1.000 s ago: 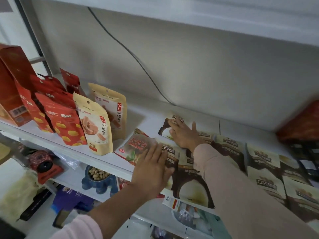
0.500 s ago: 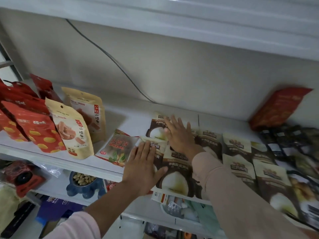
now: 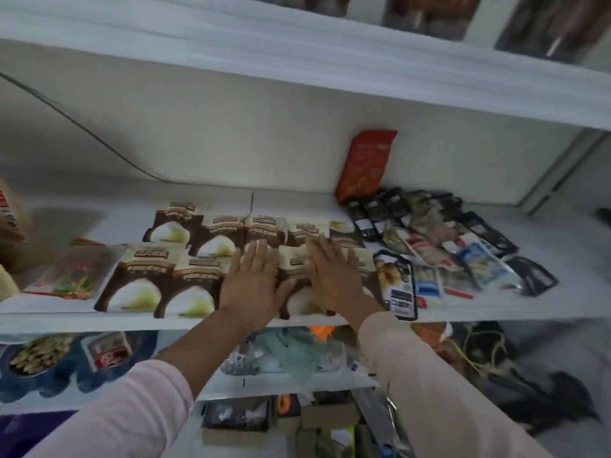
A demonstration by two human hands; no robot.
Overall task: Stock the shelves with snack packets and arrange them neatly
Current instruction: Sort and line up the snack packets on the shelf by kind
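Left hand (image 3: 251, 282) and right hand (image 3: 330, 279) lie flat on brown packets (image 3: 142, 282). One red packet (image 3: 365, 163) leans at the shelf's (image 3: 99, 320) back edge.

the light was soft, even and rather dim, with no hard glare. the back wall (image 3: 231, 133) greyed a little under the upper shelf (image 3: 231, 57), and the lower shelves (image 3: 281, 385) lay darker. motion blur smeared the whole frame, so the print on the brown-and-white packets (image 3: 142, 279) could not be read. the wide lens bowed the shelf edge (image 3: 99, 320) and stretched the sleeves (image 3: 446, 408) toward the bottom corners.
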